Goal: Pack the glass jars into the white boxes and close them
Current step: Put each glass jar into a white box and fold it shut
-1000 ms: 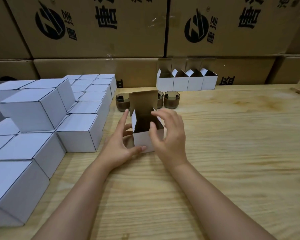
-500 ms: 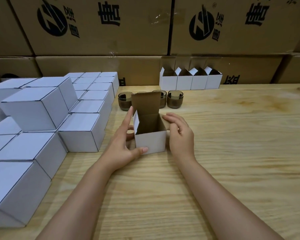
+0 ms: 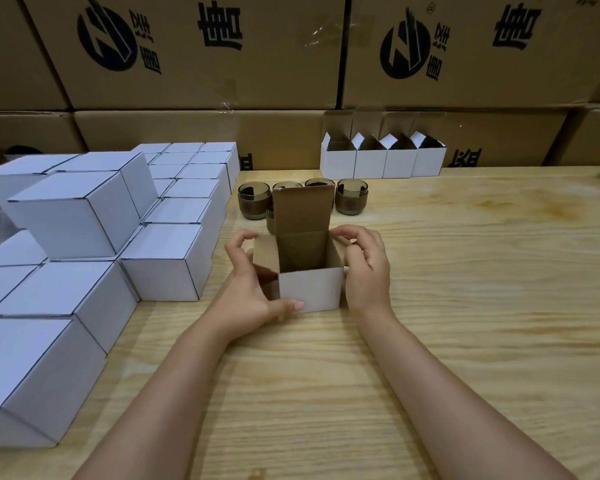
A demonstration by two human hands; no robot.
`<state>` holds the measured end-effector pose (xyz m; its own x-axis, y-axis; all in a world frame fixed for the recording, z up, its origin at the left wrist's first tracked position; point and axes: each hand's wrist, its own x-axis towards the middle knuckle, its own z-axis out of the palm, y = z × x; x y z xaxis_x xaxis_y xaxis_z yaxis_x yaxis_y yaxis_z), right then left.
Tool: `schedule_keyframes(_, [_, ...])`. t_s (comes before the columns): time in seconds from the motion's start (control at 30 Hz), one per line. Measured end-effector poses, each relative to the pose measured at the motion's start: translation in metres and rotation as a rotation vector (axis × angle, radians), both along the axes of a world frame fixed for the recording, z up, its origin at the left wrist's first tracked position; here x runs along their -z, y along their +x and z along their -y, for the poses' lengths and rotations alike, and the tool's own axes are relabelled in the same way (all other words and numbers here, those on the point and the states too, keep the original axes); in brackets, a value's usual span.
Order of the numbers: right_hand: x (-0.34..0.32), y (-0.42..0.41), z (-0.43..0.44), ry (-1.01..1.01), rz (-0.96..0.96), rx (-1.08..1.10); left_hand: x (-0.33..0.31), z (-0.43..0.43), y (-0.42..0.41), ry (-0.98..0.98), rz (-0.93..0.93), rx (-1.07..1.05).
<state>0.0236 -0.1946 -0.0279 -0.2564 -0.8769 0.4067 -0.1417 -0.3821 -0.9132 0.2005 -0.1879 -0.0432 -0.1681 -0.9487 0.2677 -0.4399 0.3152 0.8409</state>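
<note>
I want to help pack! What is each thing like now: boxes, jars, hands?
Box in the hands: open, lid flap upright, no jar seen inside.
Left hand: grips the box's left side.
Right hand: grips its right side.
Glass jars: upright on the table, unpacked.
Four boxes at the back: open, flaps up.
White boxes on the left: shut, stacked.

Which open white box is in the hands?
The lone box mid-table, gripped by left hand and right hand; the other four stand in a row at the back.
</note>
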Motion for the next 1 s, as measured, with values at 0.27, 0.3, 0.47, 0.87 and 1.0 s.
schedule_keyframes(0.27, [-0.005,-0.012,0.002,0.02,-0.064,-0.081,0.001,0.003,-0.001,0.117,-0.066,0.034])
schedule_keyframes(0.3, [-0.004,-0.012,0.003,0.025,-0.109,-0.067,0.001,0.004,-0.001,0.12,-0.066,0.034])
schedule_keyframes(0.47, [-0.004,-0.013,0.002,0.014,-0.275,-0.015,0.001,0.004,0.0,0.118,-0.042,0.023])
schedule_keyframes(0.87, [-0.082,-0.026,0.022,0.3,-1.087,-0.13,-0.002,0.002,-0.003,0.144,-0.046,0.078])
schedule_keyframes(1.0, [-0.101,0.012,0.062,0.269,-1.193,-0.063,-0.001,0.002,-0.002,0.136,-0.033,0.083])
